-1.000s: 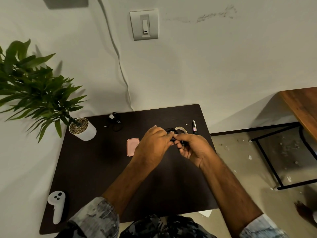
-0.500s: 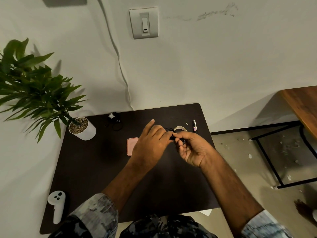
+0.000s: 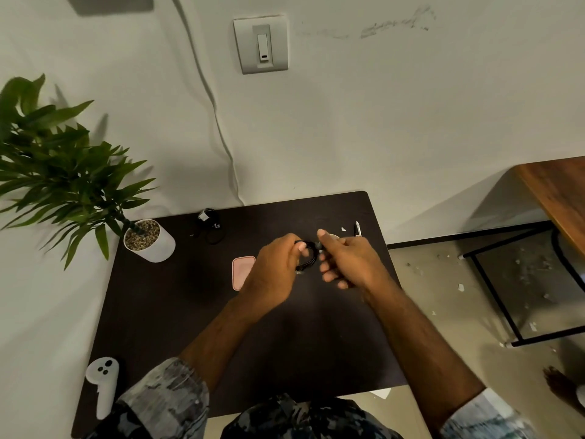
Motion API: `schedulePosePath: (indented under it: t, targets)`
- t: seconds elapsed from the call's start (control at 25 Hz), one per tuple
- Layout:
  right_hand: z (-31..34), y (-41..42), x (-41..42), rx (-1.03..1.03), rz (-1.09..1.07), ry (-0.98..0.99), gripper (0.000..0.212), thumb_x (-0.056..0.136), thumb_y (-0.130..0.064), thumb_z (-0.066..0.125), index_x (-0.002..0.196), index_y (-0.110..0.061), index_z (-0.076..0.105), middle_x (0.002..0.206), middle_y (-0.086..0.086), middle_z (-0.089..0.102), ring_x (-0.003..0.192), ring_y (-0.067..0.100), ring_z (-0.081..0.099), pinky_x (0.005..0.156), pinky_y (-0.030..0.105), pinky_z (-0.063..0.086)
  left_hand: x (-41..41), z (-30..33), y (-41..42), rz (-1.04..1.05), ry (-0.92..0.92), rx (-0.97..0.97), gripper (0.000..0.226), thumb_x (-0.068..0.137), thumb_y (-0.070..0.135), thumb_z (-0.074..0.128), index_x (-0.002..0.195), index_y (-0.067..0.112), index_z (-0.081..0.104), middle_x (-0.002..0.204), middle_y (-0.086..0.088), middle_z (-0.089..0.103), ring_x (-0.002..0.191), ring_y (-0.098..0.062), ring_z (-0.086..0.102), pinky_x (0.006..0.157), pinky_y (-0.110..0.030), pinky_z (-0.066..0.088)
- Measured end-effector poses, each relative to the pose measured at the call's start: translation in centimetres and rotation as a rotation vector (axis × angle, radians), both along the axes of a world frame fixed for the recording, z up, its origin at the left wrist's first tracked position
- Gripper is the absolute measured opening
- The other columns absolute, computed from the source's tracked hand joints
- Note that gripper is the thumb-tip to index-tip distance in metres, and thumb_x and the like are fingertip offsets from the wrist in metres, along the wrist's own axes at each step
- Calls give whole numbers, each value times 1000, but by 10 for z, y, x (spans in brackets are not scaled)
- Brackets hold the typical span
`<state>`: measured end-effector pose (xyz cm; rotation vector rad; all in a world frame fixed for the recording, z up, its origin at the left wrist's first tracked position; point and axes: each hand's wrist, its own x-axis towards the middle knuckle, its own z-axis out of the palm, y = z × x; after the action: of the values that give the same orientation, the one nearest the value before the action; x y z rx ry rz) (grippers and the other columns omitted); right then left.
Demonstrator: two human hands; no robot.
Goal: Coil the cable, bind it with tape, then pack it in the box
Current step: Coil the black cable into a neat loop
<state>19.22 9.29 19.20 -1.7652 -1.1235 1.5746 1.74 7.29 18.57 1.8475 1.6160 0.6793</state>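
Dark table (image 3: pixel 177 312): potted plant (image 3: pixel 148 240), pink box (image 3: pixel 242 271), white controller (image 3: pixel 103 383), pen (image 3: pixel 358 229), small black cable (image 3: pixel 211 229).

Dark table (image 3: pixel 152 312) against off-white wall (image 3: pixel 395 122). Switch (image 3: pixel 261 44) on wall above table, white cord (image 3: pixel 218 122) running down beside it. Wood desk (image 3: pixel 557 191) on black frame right of table, littered floor (image 3: pixel 443 280) between.
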Motion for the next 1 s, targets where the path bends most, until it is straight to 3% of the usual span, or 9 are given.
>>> schedulePosePath:
  t: [0.08,0.16,0.24,0.32,0.44,0.64,0.8,1.0]
  targets:
    - [-1,-1,1,226,2,-200,52,102,-60,56,91,-11,72,80,7,79,63,17,76,49,31,58,-2,4,4,21,-110,-135,29,110,25,43,101,12,67,89,8,65,83,-12,63,73,-17,53]
    - [-2,-1,2,398,21,-213,39,105,-53,54,104,-18,71,94,5,77,87,21,76,75,45,66,-5,9,7,-14,-186,-208,30,111,25,42,99,12,67,85,10,62,82,-12,63,72,-25,60]
    - [0,-2,1,496,123,-81,30,106,-44,57,127,-26,68,111,-6,74,104,13,73,90,41,64,-8,14,10,-66,-168,-220,28,110,26,42,98,16,65,85,11,62,79,-10,63,66,-17,55]
    - [1,-2,-1,540,244,70,40,105,-31,63,145,-29,59,130,-10,68,114,7,70,94,28,60,-10,17,12,-117,-146,-242,26,110,27,43,97,19,64,86,9,64,80,-10,64,66,-17,52]
    - [-4,1,-2,579,337,146,53,103,-16,68,153,-25,52,146,-4,61,129,9,64,101,28,57,-15,23,15,-174,-100,-238,23,109,28,44,95,30,61,88,6,67,80,-10,66,71,-24,52]
    - [-6,6,0,578,241,287,28,96,-6,74,124,-6,72,111,12,78,104,28,78,94,44,63,-22,27,21,-177,-67,-192,24,109,27,45,105,15,65,93,-3,69,87,-17,68,79,-34,59]
    - [-7,3,-2,618,130,309,19,95,-2,75,114,-1,76,98,17,79,92,35,79,81,50,66,-18,25,19,-104,-222,-206,28,110,23,43,91,22,64,83,10,66,77,2,65,65,-14,52]
    - [-14,-2,-7,575,91,251,17,89,-4,81,106,-4,80,90,7,82,87,24,81,84,39,65,-12,16,13,43,-358,-392,35,111,30,39,92,17,66,84,1,63,83,-16,63,65,-23,59]
